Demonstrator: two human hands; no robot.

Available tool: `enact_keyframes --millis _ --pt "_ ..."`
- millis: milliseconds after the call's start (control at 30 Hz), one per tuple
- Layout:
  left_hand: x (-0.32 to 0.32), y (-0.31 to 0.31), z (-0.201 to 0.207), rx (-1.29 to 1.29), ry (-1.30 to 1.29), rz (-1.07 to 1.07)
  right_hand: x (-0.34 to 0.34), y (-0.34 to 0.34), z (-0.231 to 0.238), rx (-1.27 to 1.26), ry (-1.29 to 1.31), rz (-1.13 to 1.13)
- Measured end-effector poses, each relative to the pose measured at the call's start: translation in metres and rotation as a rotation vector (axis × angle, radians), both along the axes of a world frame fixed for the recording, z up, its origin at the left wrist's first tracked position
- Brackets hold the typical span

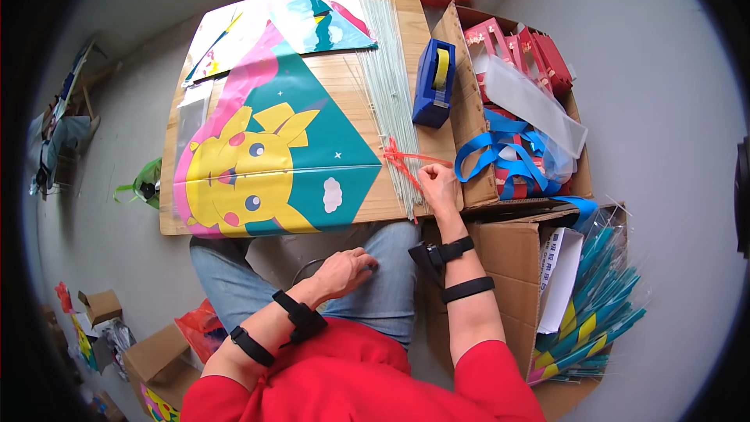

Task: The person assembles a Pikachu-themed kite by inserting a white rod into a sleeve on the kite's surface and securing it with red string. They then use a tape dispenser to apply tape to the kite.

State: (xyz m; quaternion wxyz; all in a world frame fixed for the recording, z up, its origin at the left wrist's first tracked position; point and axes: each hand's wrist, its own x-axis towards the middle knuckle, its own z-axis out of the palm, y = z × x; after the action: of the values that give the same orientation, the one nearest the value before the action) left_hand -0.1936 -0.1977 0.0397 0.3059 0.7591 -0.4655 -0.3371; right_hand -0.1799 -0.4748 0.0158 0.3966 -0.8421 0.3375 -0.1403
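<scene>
My right hand (440, 187) is at the table's right edge, thumb and fingers pinched on a red plastic strip (406, 156). The strip is tied round the near part of a bundle of thin pale rods (387, 70), which lies lengthwise on the table. My left hand (344, 272) rests over my thigh, fingers loosely bent and apart, with nothing visible in it. Left of the rods lies a flat diamond-shaped kite sheet (312, 164), teal and pink with a yellow cartoon figure. Its right-hand corner points at the red strip.
More folded printed sheets (312, 23) lie at the far side of the wooden table (414, 19). A blue tape dispenser (432, 94) stands at its right edge. Beside it, a cardboard box (457, 70) holds red packages and blue ribbon; a nearer box (500, 266) holds rolled kites (598, 305).
</scene>
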Motion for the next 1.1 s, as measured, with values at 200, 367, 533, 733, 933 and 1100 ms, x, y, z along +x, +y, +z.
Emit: enact_keyframes --millis 200,367,533,733,933,1100 --pt "-0.001 0.003 0.0 0.018 0.0 0.008 0.018 0.012 0.005 -0.056 0.201 -0.005" --pt "0.003 0.001 0.0 -0.03 -0.014 -0.001 0.026 0.007 -0.001 -0.077 0.294 -0.025" --pt "0.009 -0.026 0.021 -0.195 -0.217 0.06 0.023 -0.003 -0.006 0.145 0.274 -0.052" --pt "0.016 -0.067 0.032 -0.302 -0.17 0.124 0.007 -0.028 0.012 -0.145 0.327 0.095" --pt "-0.016 -0.044 0.031 -0.101 0.438 0.145 -0.104 0.028 0.054 0.306 0.056 0.039" --pt "-0.061 -0.036 0.029 0.088 0.851 0.053 -0.235 0.111 0.079 0.626 0.097 -0.096"
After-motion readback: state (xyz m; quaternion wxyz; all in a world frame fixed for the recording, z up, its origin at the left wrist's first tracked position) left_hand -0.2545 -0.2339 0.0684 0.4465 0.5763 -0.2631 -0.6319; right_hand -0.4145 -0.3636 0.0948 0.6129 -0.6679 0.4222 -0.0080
